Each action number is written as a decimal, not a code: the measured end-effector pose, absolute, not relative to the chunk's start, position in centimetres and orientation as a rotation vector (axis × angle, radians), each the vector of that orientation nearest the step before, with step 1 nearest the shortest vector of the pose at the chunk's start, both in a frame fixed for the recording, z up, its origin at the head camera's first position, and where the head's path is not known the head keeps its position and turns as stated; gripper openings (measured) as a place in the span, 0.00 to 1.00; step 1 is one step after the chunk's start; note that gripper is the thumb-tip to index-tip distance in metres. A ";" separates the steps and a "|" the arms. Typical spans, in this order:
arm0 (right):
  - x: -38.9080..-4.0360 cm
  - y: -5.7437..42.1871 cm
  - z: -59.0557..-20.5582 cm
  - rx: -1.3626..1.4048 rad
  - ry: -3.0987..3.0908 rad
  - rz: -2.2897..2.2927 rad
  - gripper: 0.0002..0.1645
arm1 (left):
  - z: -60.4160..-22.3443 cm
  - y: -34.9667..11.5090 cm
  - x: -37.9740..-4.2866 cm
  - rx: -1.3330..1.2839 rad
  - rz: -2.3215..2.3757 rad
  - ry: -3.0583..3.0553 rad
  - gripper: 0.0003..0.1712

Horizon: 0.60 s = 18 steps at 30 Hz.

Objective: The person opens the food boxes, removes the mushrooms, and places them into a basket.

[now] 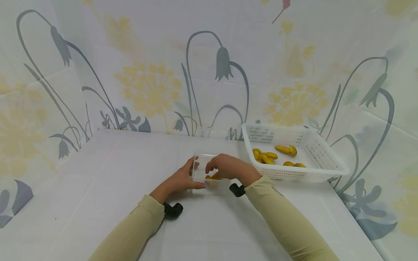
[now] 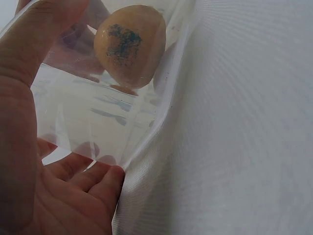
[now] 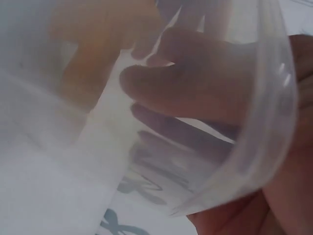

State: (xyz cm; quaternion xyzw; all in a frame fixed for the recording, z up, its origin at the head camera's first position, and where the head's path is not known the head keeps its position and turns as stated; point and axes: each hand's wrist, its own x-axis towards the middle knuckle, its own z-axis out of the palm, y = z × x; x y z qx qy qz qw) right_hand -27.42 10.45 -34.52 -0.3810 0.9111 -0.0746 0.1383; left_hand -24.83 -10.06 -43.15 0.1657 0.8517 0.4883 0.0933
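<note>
My left hand (image 1: 179,179) grips a small clear plastic box (image 1: 200,171) from its left side, thumb along the front and fingers round the far side. Inside lies a yellow-brown mushroom-shaped piece (image 1: 214,177). Through the box in the left wrist view shows a round brown end (image 2: 129,46) with a dark smudge. From the right, my right hand (image 1: 230,166) reaches over the rim, fingers bent loosely downward inside. In the right wrist view, these fingers (image 3: 161,88) appear through the clear wall, apart from the blurred mushroom-shaped piece (image 3: 93,63).
A white perforated plastic basket (image 1: 326,170) stands at the back right with several yellow mushroom-shaped pieces (image 1: 266,156) in it. Faint clear plastic (image 1: 213,133) stands behind the box by the flowered cloth backdrop (image 1: 209,90). White cloth (image 1: 202,232) covers the table.
</note>
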 end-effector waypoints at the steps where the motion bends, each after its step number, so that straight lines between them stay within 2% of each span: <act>1: -27.5 10.4 -34.5 -1.097 2.629 -0.202 0.15 | -43.2 -10.1 -24.8 0.495 1.449 2.526 0.64; 18: -27.7 9.1 -35.0 -1.001 2.602 0.000 0.14 | -43.6 -10.0 -25.0 0.486 1.449 2.553 0.65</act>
